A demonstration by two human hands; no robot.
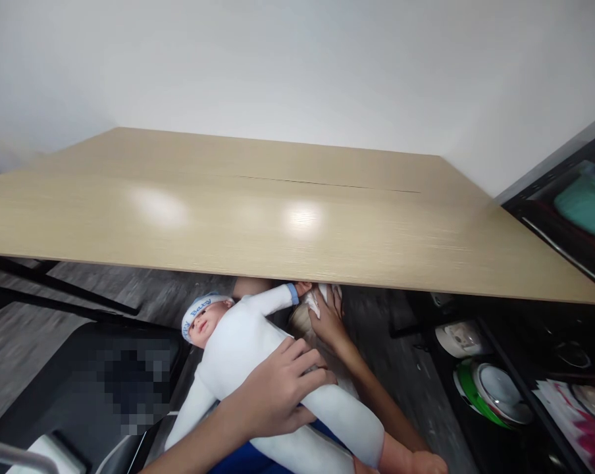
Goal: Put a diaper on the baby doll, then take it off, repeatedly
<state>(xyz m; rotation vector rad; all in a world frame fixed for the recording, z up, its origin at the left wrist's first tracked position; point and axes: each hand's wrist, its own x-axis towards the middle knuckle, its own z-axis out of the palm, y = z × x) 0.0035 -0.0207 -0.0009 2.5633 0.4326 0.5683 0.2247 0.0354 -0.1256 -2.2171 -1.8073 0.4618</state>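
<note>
A baby doll [243, 339] in a white suit and a blue-and-white lettered cap lies slantwise across my lap, head to the left and bare feet at the lower right. My left hand [292, 378] is curled over the doll's hip and upper thigh, holding it. Just under the table edge, my right hand [328, 316] is closed on a crumpled white cloth or tissue [314, 304], beside the doll's outstretched hand. A beige item [302, 322] shows below it, mostly covered, so I cannot tell its kind.
A light wooden table [258, 204] spans the view in front of me. At the left stands a black chair [75, 375] with a white object on it. Dark shelving on the right holds a green-and-white round container [492, 392], a white tub [460, 339] and papers.
</note>
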